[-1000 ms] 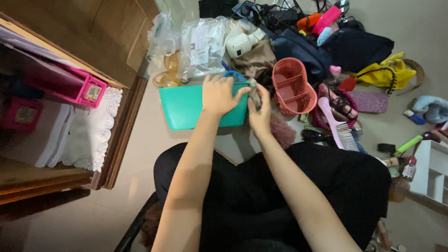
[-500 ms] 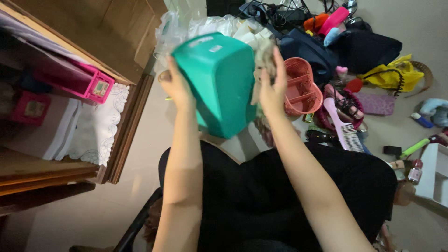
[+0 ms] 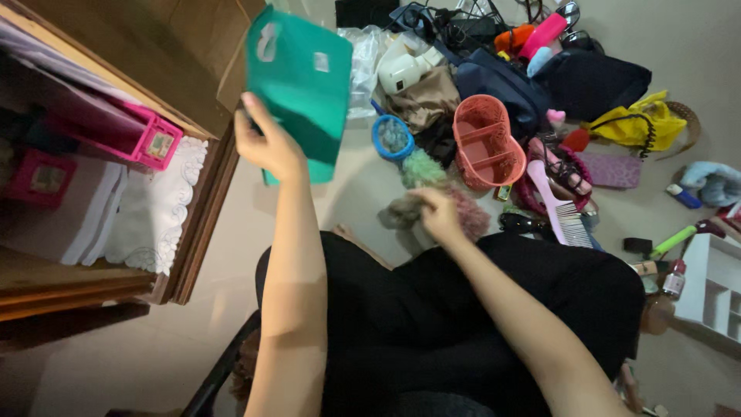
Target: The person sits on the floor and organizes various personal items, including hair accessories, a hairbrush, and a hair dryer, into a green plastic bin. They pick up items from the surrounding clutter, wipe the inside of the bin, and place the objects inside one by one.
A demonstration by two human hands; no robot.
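Note:
My left hand [image 3: 266, 143] grips a teal plastic bin [image 3: 301, 85] and holds it up, tipped so its base faces me. My right hand [image 3: 438, 214] is low near my lap, fingers closed on a fuzzy grey-brown scrunchie [image 3: 401, 212]. Just beyond it on the floor lie a green fluffy scrunchie [image 3: 423, 166], a pinkish fluffy one [image 3: 468, 216] and a blue ring-shaped hair band [image 3: 392, 136]. I sit on the floor in black clothing.
A wooden shelf unit [image 3: 197, 208] with a pink box [image 3: 150, 139] and white lace cloth stands at the left. A coral divided basket [image 3: 486, 143], pink comb [image 3: 563, 212], bags, plastic packets and several small items crowd the floor ahead and right. A white organiser [image 3: 714, 297] sits at far right.
The teal bin rose from the floor, tipped over, and now sits high in my left hand alone. My right hand dropped from the bin to the fluffy scrunchies that appeared on the floor.

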